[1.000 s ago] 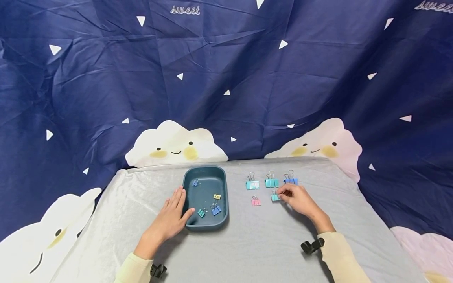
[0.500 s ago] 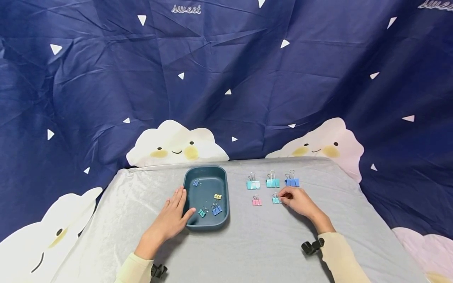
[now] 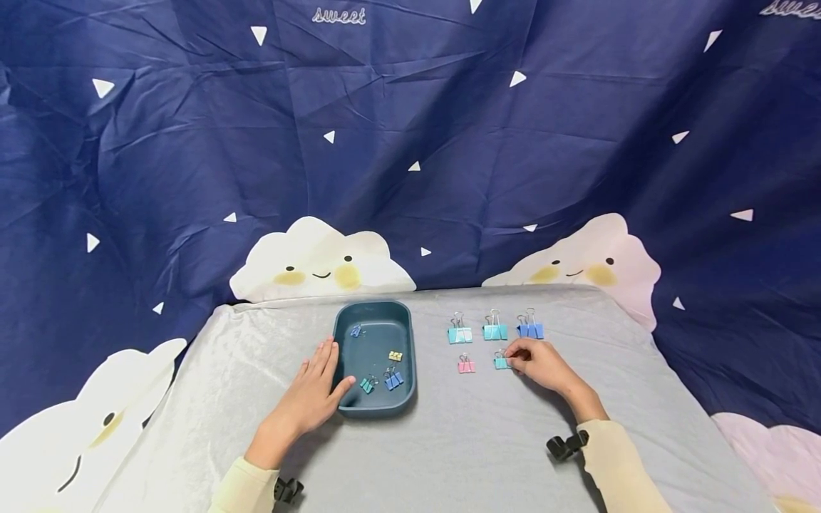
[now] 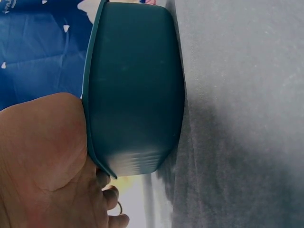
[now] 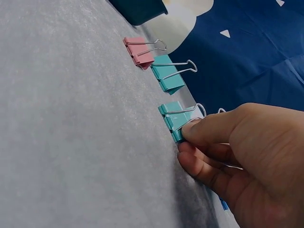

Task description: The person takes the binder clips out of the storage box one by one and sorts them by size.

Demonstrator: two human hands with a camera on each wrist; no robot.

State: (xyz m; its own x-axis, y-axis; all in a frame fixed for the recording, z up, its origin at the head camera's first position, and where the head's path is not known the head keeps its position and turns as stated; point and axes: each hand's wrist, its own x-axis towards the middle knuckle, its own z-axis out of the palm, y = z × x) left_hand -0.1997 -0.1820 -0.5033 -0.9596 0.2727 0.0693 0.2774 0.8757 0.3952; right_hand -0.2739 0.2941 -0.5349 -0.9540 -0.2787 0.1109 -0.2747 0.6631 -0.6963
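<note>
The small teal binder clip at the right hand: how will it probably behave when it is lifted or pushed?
The small teal binder clip looks tiny beside the right hand, so probably light. Its folded body with wire handles suggests stiffness. On the grey cloth it would likely slide or tip, not roll.

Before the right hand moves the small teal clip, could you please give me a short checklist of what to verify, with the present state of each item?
1. Right hand pinches the small teal clip: ok; in the right wrist view the fingertips close on it.
2. Clip lifted off the grey cloth: not ok, it rests on the cloth.
3. Left hand rests against the tray: ok, palm at its near left rim.
4. Room in the tray: ok, four small clips inside with bare floor between them.
5. Pink clip apart from the held clip: ok, a gap shows.
6. Firmness of the pinch: cannot tell.
</note>
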